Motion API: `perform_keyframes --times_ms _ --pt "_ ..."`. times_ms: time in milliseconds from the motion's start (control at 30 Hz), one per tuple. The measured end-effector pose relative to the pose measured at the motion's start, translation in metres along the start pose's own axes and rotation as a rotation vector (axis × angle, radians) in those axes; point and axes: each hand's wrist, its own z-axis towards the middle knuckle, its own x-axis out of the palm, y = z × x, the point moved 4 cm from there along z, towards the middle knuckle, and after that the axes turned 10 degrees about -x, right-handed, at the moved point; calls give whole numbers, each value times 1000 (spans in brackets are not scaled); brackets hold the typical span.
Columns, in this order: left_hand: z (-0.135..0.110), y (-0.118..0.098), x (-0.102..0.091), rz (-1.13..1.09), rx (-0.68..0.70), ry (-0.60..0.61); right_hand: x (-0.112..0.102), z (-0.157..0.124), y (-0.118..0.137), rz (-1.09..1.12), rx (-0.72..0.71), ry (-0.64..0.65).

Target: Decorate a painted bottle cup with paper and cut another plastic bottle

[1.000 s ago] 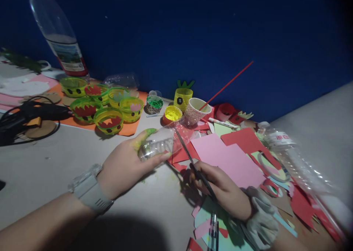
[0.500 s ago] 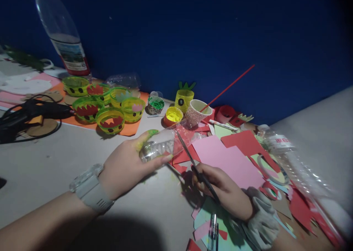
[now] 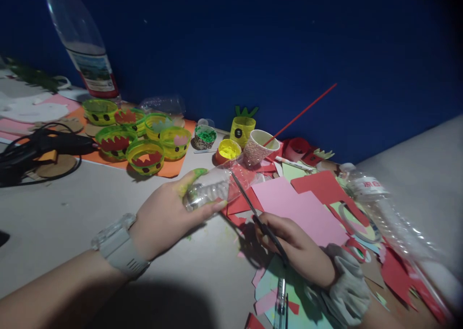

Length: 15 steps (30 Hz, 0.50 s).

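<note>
My left hand (image 3: pixel 171 211), with green and yellow paint on it and a grey watch (image 3: pixel 121 247) at the wrist, is wrapped round a clear plastic bottle (image 3: pixel 210 189) lying on its side above the table. Scissors (image 3: pixel 248 201) with black handles are in my right hand (image 3: pixel 289 244), whose wrist wears a grey scrunchie (image 3: pixel 343 285). The blades meet the bottle's wall near its right part. Because the plastic is see-through, I cannot tell how deep the cut goes.
Several yellow-green painted cups (image 3: pixel 144 156) stand on orange paper at left, beside a black glue gun (image 3: pixel 65 141). A patterned paper cup (image 3: pixel 258 148) holds a red stick. Pink paper (image 3: pixel 289 203) and scraps cover the right side, near another plastic bottle (image 3: pixel 390 213). Behind is a blue wall (image 3: pixel 217 39).
My right hand has shifted slightly right with the scissors. The left hand and the bottle stay nearly where they were.
</note>
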Motion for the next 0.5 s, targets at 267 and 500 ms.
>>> perform_keyframes --times_ms 267,500 --pt "0 0 1 16 -31 0 -2 0 1 -57 -4 0" --pt "1 0 0 76 -66 -28 -3 0 2 -57 14 -28"
